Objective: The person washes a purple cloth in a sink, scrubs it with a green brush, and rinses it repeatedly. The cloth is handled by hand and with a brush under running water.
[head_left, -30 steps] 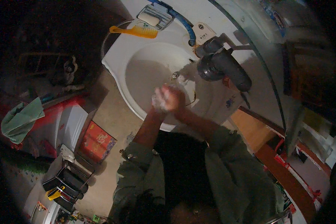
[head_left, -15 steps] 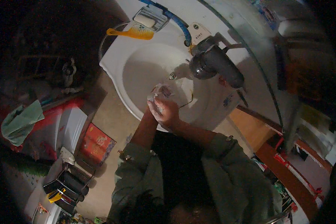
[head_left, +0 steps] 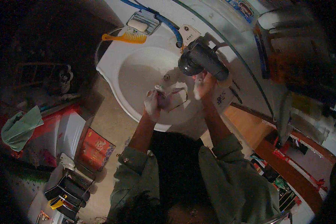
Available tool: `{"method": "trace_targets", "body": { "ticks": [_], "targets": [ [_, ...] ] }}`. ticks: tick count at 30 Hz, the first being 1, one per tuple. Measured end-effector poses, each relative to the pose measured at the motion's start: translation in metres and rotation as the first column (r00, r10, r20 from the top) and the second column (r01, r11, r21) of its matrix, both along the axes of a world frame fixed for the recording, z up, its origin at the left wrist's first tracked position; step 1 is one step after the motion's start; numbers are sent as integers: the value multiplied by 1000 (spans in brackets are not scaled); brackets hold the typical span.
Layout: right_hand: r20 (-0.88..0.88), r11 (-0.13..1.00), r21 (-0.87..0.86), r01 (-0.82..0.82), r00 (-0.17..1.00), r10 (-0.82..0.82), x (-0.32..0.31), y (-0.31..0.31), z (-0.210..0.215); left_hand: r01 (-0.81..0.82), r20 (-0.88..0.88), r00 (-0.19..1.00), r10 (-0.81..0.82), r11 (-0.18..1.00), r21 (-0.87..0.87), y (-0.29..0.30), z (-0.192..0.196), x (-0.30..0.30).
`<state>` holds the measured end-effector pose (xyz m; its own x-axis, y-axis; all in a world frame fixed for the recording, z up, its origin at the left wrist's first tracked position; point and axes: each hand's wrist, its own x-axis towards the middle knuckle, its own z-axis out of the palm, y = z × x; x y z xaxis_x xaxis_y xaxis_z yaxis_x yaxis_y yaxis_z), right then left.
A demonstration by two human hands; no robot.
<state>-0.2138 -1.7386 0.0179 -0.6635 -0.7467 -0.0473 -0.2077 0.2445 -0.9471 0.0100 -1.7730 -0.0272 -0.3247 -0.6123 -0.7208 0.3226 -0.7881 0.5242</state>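
My left hand [head_left: 151, 104] is over the white washbasin [head_left: 128, 108], with suds on it. It is closed on what looks like a pair of eyeglasses [head_left: 183, 100], whose thin dark arms reach out to the right; a purplish tint shows beside the fingers. Bulky and black, a fixture that looks like a faucet [head_left: 203, 59] rises over the basin's right side. Under its near side is my right hand [head_left: 202, 87], suds on it too and apart from the left. The fixture partly hides its fingers, so their grip cannot be made out.
On the basin's back left rim are a soap dish [head_left: 153, 23] with a white soap bar [head_left: 137, 25] and a yellow comb [head_left: 127, 37]. A blue hose [head_left: 171, 26] and a white tag [head_left: 189, 34] lie alongside. The glass shelf edge [head_left: 246, 69] curves past on the right.
My hands, together over the basin before, have come apart. The right has moved right and away from me to the black fixture; the left keeps the eyeglasses. The whole view has shifted slightly.
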Motion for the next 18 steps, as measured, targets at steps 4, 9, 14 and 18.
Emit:
{"method": "trace_targets", "body": {
  "ticks": [4, 9, 14, 18],
  "targets": [
    [-498, 977, 194, -93, 848, 180, -47, -10, -18, 50, -137, 989, -50, 999, -1, -2, 7, 0],
    [-56, 990, 125, -70, 995, 77, -31, -10, -3, -10, -501, 865, 33, 999, 49, -5, 24, -2],
    [41, 900, 127, -416, 909, 414, 41, 4, 24, 36, -430, 900, -75, 994, -98, -8, 43, -3],
    [248, 845, 78, -529, 831, 498, 59, 7, 8, 210, -19, 960, -279, 761, -614, -15, 59, 2]
  ]
}}
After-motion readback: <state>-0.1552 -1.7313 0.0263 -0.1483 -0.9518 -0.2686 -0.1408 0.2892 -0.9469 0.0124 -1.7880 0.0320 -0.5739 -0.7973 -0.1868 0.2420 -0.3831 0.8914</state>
